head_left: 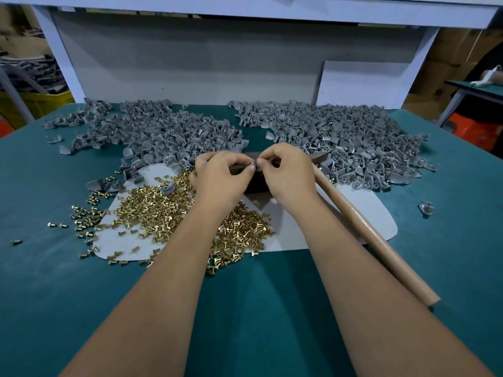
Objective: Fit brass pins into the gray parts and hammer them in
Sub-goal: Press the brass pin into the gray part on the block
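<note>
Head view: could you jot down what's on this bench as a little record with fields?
surface: green table with a white sheet under the work
left hand: fingers pinch a small gray part
right hand: fingers pinch at the same part; whether a pin is held cannot be told
brass pins: loose heap, near left
gray parts, left pile: plain gray
gray parts, right pile: some show brass
hammer handle: lying on the table, beside the right forearm

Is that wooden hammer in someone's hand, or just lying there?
Lying there. The hammer rests on the table beside the right hand; both hands pinch a small gray part.
</note>
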The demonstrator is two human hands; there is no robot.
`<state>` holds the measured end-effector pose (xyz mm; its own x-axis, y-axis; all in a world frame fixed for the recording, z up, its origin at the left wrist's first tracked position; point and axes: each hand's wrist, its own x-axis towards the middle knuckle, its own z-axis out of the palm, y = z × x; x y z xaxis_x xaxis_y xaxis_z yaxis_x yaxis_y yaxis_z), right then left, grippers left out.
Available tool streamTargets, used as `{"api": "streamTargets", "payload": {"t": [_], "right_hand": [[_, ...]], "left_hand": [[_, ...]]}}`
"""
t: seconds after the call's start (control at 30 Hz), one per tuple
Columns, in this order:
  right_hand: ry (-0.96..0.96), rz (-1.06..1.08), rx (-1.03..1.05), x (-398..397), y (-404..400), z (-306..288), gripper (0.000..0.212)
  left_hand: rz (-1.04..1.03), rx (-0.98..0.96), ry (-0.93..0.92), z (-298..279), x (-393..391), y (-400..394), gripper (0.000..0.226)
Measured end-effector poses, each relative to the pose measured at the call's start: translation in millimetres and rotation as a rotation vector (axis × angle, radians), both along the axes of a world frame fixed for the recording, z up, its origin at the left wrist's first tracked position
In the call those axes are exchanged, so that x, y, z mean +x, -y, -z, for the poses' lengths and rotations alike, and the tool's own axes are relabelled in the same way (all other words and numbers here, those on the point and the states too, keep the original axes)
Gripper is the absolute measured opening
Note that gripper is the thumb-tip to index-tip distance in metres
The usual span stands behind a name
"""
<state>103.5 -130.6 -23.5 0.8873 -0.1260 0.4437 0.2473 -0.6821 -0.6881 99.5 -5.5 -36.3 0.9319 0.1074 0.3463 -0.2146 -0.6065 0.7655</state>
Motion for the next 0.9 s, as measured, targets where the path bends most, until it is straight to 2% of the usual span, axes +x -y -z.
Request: {"api": "streamTargets", "payload": {"t": [0.17,0.37,0.67,0.9], "right_hand": [[0.01,0.031,-0.14,3.4,-2.0,-2.5,0.011],[0.091,0.048,-0.341,0.0,-3.8,-6.4,0.009],[-0.075,0.096,0.012,-2.9,-6.6,-4.0,0.024],[0.008,0.072,-0.062,-4.2,-7.3,-0.7,0.022]], "left_hand": [[0.005,-0.005,0.009,-0.2,0.1,0.0,0.026],[0.017,-0.029,-0.009,-0.1,0.5,-0.1,0.013],[-0.022,0.001,-0.002,2.5,1.6,1.1,0.023],[-0.043,0.002,-0.011,3.3,2.4,2.4,0.024]]}}
